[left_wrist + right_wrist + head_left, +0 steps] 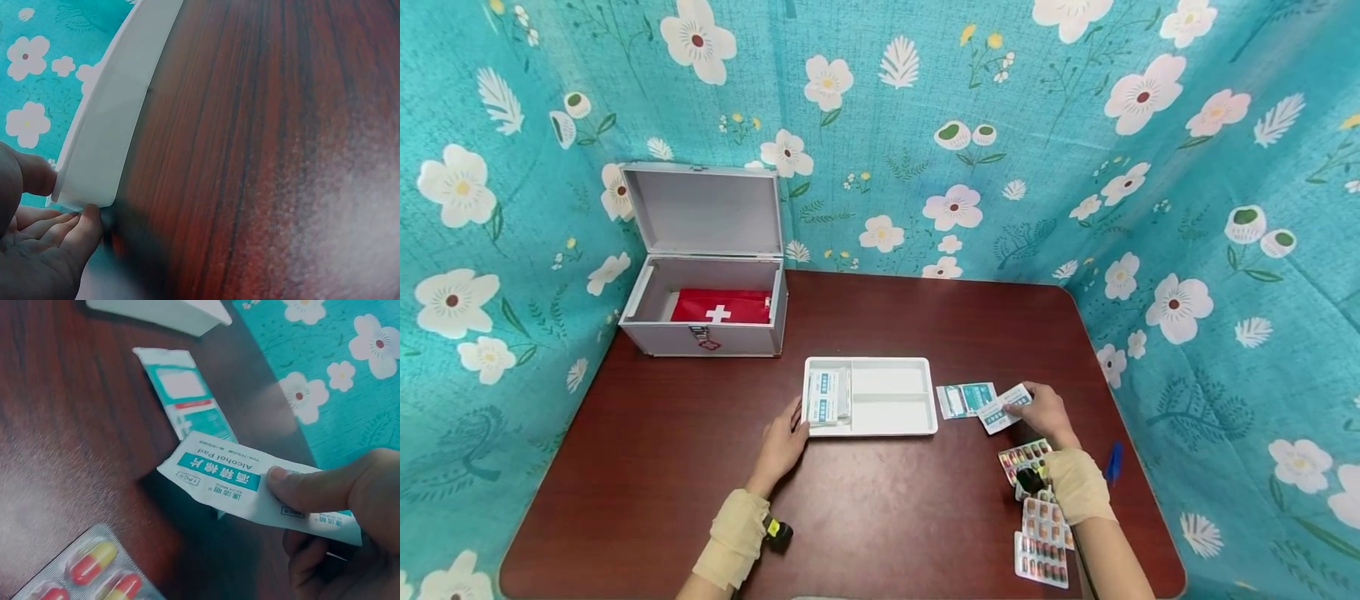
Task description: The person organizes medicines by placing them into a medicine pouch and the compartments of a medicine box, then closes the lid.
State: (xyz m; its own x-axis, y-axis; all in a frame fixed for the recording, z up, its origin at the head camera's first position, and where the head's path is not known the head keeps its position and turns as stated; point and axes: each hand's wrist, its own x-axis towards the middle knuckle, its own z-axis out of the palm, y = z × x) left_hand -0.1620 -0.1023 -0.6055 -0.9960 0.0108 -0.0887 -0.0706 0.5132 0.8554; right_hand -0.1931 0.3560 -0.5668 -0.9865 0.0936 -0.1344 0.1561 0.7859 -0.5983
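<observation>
My right hand (1047, 412) pinches a white alcohol pad packet (219, 481) between thumb and fingers, just above the table. Partly under it, a teal-and-white packet (966, 400) lies to the right of the white divided tray (891, 431). At the tray's left front corner is my left hand (784, 443), its thumb on the rim and its fingers against the end wall in the left wrist view. White packets with blue print (826, 396) lie in the tray's left compartment. Both right compartments show bare white floors.
Blister packs of capsules (1041, 558) are spread below my right wrist, partly hidden by it. A blue strip-like object (1115, 462) lies near the right table edge. At the back left, a grey metal box (703, 340) stands with its lid up, holding a red pouch (722, 306).
</observation>
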